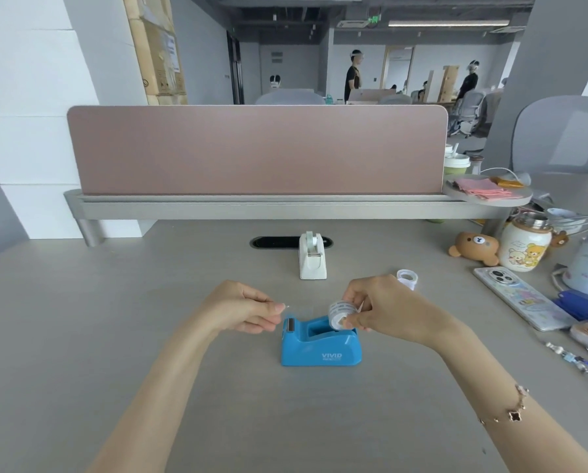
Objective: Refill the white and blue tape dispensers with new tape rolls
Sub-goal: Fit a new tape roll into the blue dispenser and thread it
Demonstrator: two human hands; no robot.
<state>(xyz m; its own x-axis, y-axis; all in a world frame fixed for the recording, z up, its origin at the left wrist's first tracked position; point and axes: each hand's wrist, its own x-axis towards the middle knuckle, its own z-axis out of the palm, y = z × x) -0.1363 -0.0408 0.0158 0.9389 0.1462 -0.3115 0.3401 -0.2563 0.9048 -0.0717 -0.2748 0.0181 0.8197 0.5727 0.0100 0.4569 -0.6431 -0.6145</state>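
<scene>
The blue tape dispenser (320,346) stands on the grey desk in front of me, its roll well showing open. My right hand (376,307) holds a tape roll (341,314) with a printed white core just above the well. My left hand (248,310) pinches the clear free end of the tape above the dispenser's cutter, so a strip stretches between both hands. Further back stands the white tape dispenser (312,257) with a roll seated in it. An empty white tape core (407,278) lies behind my right hand.
A phone (521,297), a bear plush (475,249), a printed jar (524,245), a blue object and a beaded chain crowd the desk's right side. A pink partition (258,150) and a cable slot (273,242) bound the back.
</scene>
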